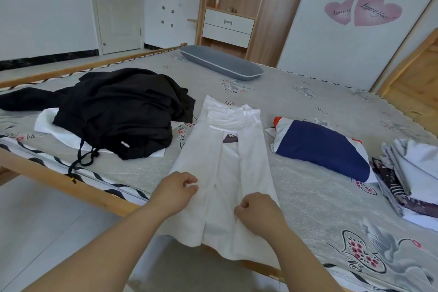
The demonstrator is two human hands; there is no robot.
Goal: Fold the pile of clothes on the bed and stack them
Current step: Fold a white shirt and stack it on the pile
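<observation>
White cotton garment (227, 168), sides already turned in to a long narrow strip, laid lengthwise across the bed (320, 197) with collar end away and hem hanging just over the near wooden rail; left hand (176, 188) curled, pinching the left edge near the hem between thumb and fingers; right hand (257, 208) curled likewise, gripping the cloth near the middle seam, a little nearer the hem.

Black heap (118, 111) of unfolded clothes to the left, over a white piece (47, 123), drawstring trailing toward the rail; navy and white folded item (324, 147) to the right of the strip; further right, at the picture's edge, a stack (410, 173) of pale and patterned folded pieces; grey pillow (220, 61) at the far side.

Step in hand, by judgement: lengthwise folds done on the white garment, crosswise fold about to start; next move calls for lifting the hem with both hands evenly, carrying it up toward the collar, keeping the turned-in sides from sliding open; then halving again and setting it on the stack; black heap not yet folded.
</observation>
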